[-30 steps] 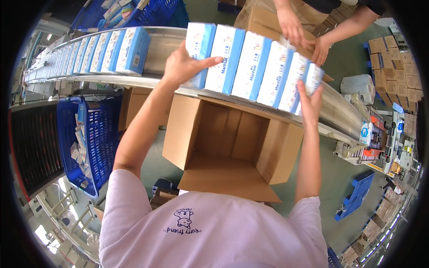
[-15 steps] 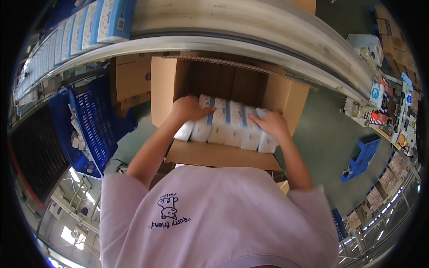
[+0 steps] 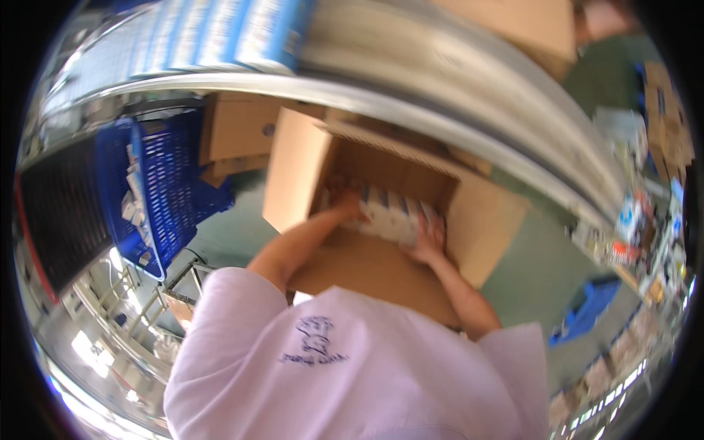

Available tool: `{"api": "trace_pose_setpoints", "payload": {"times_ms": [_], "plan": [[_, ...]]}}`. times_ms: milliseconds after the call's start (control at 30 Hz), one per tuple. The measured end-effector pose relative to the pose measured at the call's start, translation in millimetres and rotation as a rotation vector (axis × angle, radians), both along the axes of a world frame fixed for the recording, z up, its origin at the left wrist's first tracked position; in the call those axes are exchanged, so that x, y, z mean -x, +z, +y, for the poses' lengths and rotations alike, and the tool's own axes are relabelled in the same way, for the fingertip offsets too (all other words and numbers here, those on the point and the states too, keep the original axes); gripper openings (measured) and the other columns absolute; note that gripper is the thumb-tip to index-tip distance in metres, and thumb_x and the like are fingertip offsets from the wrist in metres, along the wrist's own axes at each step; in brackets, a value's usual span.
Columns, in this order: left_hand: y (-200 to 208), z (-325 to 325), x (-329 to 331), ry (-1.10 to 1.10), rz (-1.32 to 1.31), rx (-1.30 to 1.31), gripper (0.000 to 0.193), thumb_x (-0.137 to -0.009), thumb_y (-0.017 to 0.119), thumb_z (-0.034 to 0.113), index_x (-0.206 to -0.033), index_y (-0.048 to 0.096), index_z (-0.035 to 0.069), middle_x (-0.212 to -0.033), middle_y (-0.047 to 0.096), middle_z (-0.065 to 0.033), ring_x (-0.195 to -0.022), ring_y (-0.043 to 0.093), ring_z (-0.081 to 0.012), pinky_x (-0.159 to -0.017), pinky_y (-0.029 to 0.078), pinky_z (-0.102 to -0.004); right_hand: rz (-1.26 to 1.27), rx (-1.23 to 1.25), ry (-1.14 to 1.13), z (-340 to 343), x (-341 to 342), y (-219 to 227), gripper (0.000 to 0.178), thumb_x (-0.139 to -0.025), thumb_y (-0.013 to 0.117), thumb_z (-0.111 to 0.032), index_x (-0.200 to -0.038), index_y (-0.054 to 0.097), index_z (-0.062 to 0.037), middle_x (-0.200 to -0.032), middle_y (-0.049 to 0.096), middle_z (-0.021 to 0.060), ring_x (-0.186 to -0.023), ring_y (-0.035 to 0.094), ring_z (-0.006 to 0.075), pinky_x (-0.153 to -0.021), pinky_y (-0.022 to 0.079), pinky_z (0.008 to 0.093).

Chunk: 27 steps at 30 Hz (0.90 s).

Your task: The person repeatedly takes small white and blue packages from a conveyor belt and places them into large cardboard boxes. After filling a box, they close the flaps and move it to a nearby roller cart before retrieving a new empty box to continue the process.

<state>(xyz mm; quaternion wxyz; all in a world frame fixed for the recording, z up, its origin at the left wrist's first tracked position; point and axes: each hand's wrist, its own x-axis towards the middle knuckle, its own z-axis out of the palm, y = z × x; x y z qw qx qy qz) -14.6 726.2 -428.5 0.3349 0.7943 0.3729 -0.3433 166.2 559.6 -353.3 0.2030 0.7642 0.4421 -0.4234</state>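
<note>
An open cardboard carton (image 3: 400, 150) stands before me with its flaps spread. Inside it lies a row of white tissue packs (image 3: 392, 217) with blue bands, pressed between my two hands. My left hand (image 3: 346, 202) grips the left end of the row, its fingers partly lost in the shade of the carton. At the right end, my right hand (image 3: 428, 236) presses its fingers against the packs. Motion blur softens the packs, and the carton's bottom is hidden beneath them.
Beyond the carton runs a pale conveyor (image 3: 411, 66), with several blue-and-white packs (image 3: 220, 37) standing in line on its left. A blue basket (image 3: 165, 187) with scraps is to the left. Another carton (image 3: 521, 26) sits far right on the conveyor. A blue pallet (image 3: 587, 312) lies on the floor.
Both hands have lowered the row of tissue packs from the carton's near edge down into it. The view has shifted and tilted, and another carton has come into sight on the conveyor.
</note>
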Motion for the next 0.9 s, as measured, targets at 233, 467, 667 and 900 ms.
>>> {"api": "trace_pose_setpoints", "payload": {"times_ms": [233,467,667,900], "plan": [[238.6,130.6,6.8,0.209,-0.747,0.809,0.043,-0.075,0.068,0.034,-0.108,0.062,0.007,-0.101,0.063,-0.0145,-0.094,0.059,-0.0219,-0.085,0.045,-0.0272,0.488,-0.246,0.027,88.7,-67.0,101.2,0.073,-0.072,0.068,-0.04,-0.132,0.04,-0.0087,-0.12,0.053,0.0178,-0.106,0.055,0.0278,-0.087,0.046,0.0357],[259.4,388.7,126.3,0.424,-0.038,-1.402,0.091,-0.07,0.051,0.073,-0.115,0.05,-0.006,-0.11,0.057,-0.0218,-0.109,0.053,-0.0297,-0.092,0.043,-0.0359,0.945,-1.207,-0.381,218.6,-96.7,210.2,0.022,-0.089,0.052,-0.013,-0.102,0.057,0.0041,-0.087,0.062,0.0093,-0.071,0.055,0.0116,-0.072,0.046,0.027],[267.2,411.6,55.3,0.731,-0.164,-0.865,0.111,-0.048,0.046,0.091,-0.098,0.061,-0.006,-0.095,0.064,-0.0197,-0.097,0.062,-0.03,-0.084,0.047,-0.0355,0.708,-0.919,-0.613,280.1,-113.9,158.1,0.044,-0.091,0.053,-0.026,-0.127,0.042,-0.0039,-0.1,0.062,0.0114,-0.093,0.059,0.0168,-0.084,0.045,0.0292],[257.3,298.5,-36.5,0.581,-0.533,-0.403,0.096,-0.054,0.068,0.072,-0.109,0.054,-0.006,-0.097,0.064,-0.0185,-0.093,0.063,-0.0266,-0.085,0.047,-0.0329,0.076,-1.019,-0.633,259.5,-137.7,164.5,0.083,-0.067,0.067,-0.061,-0.109,0.041,0.0059,-0.1,0.06,0.0233,-0.095,0.06,0.0295,-0.083,0.046,0.035]]}}
